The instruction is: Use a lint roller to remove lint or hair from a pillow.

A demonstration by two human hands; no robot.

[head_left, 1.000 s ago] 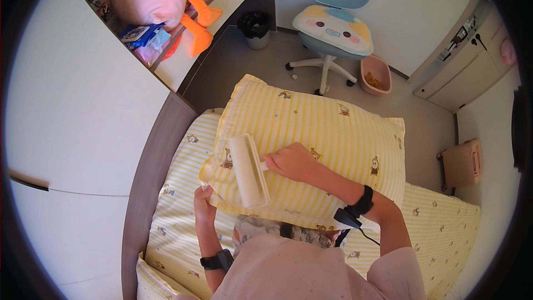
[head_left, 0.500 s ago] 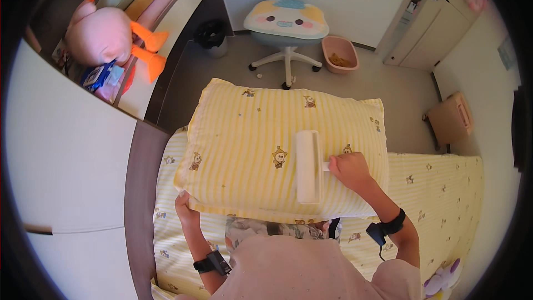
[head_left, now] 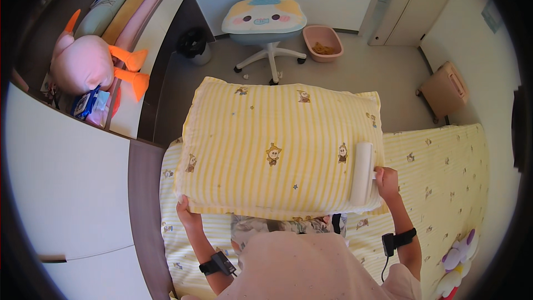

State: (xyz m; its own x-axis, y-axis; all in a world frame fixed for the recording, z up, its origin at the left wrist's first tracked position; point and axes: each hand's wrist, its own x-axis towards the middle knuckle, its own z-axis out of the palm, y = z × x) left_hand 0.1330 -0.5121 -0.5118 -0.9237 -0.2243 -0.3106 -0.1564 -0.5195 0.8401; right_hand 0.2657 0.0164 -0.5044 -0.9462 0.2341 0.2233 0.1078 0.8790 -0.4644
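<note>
A yellow-and-white striped pillow (head_left: 244, 128) printed with small cartoon figures lies in front of me, across my lap. At its near left corner my left hand (head_left: 189, 214) grips the edge of the pillow, fingers closed on the fabric. My right hand (head_left: 387, 182) is wrapped round the handle of a white lint roller (head_left: 362, 174). The roller's long white head rests on the pillow close to its right edge, pointing away from me. Most of the handle is hidden inside my fist.
Matching striped bedding (head_left: 433, 172) spreads beneath and to the right, with plush toys (head_left: 459, 255) near its lower right. Beyond stand a blue chair (head_left: 265, 22), a black-lined bin (head_left: 194, 45), a pink basin (head_left: 323, 44) and a pink suitcase (head_left: 444, 90). A pink plush (head_left: 83, 65) sits on the left shelf.
My right hand has moved the lint roller rightward across the pillow to its right edge. My left hand keeps its hold on the corner. The whole view has shifted slightly.
</note>
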